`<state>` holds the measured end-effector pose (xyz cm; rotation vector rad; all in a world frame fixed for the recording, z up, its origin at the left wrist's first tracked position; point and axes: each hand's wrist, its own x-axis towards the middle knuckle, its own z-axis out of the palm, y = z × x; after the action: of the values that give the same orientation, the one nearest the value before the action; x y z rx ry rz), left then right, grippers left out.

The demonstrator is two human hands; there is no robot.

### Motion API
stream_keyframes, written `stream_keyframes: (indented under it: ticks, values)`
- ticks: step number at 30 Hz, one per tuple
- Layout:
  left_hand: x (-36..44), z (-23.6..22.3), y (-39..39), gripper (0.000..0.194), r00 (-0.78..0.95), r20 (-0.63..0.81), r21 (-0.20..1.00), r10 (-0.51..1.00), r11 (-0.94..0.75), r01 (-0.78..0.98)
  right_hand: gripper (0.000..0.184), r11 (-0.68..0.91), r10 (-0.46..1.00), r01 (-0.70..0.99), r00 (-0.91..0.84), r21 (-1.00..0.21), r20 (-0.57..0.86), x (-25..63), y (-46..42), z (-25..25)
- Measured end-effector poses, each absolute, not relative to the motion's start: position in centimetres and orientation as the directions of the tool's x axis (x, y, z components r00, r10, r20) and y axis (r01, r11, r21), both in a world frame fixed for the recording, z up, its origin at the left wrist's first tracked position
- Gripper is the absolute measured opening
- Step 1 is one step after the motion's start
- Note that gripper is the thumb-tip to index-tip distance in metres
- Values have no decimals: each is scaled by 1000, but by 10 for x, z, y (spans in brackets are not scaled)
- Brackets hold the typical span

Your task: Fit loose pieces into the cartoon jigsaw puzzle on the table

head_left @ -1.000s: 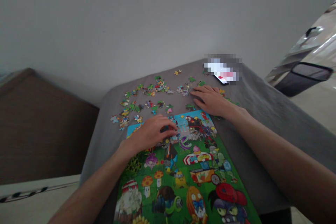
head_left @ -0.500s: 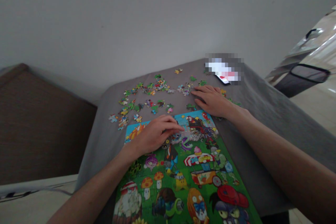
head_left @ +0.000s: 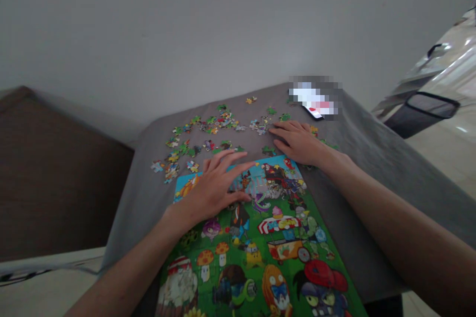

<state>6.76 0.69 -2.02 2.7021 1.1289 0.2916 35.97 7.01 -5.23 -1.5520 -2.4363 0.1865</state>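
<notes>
My left hand [head_left: 217, 185] lies open over the top edge of an assembled cartoon jigsaw puzzle [head_left: 282, 237], its fingers spread and nothing visible in them. The puzzle is bright green below and blue along its far edge. My right hand [head_left: 297, 142] rests flat on the grey cloth beyond the puzzle's far right corner, holding nothing. Its fingertips are next to a scattered band of loose jigsaw pieces [head_left: 208, 131], which curves around the far side of the puzzle.
The grey cloth-covered table [head_left: 357, 252] carries everything. A phone [head_left: 314, 113], partly pixelated, lies at its far edge. A white wall stands behind, a brown surface [head_left: 55, 183] lies left, and a dark bin [head_left: 427, 114] stands right.
My left hand has uncurled and spread its fingers over the puzzle's far edge. My right hand stays in place. The view has shifted slightly.
</notes>
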Motion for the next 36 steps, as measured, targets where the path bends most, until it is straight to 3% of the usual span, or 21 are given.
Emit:
stream_keyframes:
  ticks: [5, 9, 12, 18, 21, 24, 30, 36]
  values:
    - [61, -22, 15, 71, 636, 144, 217, 758, -652, 727, 51, 431, 902, 870, -411, -239, 132, 360, 70, -52]
    - [65, -18, 13, 28, 672, 137, 211, 728, -684, 698, 52, 429, 903, 870, -409, -245, 129, 360, 70, -52]
    - [70, -15, 9, 11, 709, 154, 215, 688, -724, 655, 52, 425, 905, 871, -406, -246, 127, 359, 70, -52]
    - [72, -14, 7, 19, 758, 147, 206, 635, -769, 605, 52, 421, 907, 874, -406, -242, 114, 360, 69, -51]
    - [72, -16, 6, 25, 745, 212, 189, 632, -775, 603, 52, 421, 907, 876, -407, -235, 106, 360, 70, -51]
    - [76, -13, 1, 18, 690, 267, 196, 672, -739, 644, 51, 422, 907, 876, -407, -232, 111, 361, 70, -51]
    - [83, -4, -11, 25, 760, 98, 220, 642, -759, 613, 50, 429, 903, 872, -410, -236, 125, 360, 70, -50]
    - [84, -3, -12, 17, 706, 91, 190, 702, -708, 680, 50, 436, 900, 868, -416, -239, 133, 361, 70, -51]
